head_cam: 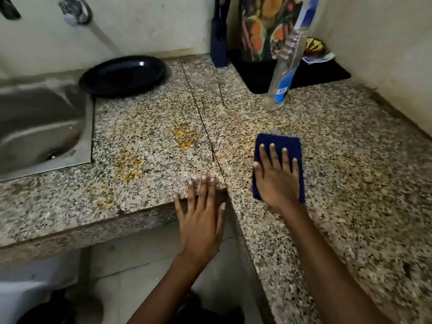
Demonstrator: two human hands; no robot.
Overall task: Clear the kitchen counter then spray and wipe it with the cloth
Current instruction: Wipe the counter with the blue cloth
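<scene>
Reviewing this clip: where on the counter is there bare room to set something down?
Bare granite lies right of the blue cloth and clear bottle, out to the right wall. The stretch between the sink, black plate and left hand is bare but yellow-stained. The back corner is crowded: black mat, patterned container, knife block.

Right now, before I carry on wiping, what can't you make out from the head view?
- Spray bottle: its top is cut off by the upper frame edge, so the nozzle is unseen.
- Blue cloth: the right hand covers its middle; dirt picked up can't be judged.
- Counter under the cloth: hidden.
- Tap: blurred.
- Items in the back corner: partly hidden behind the bottle, too small to identify.
</scene>
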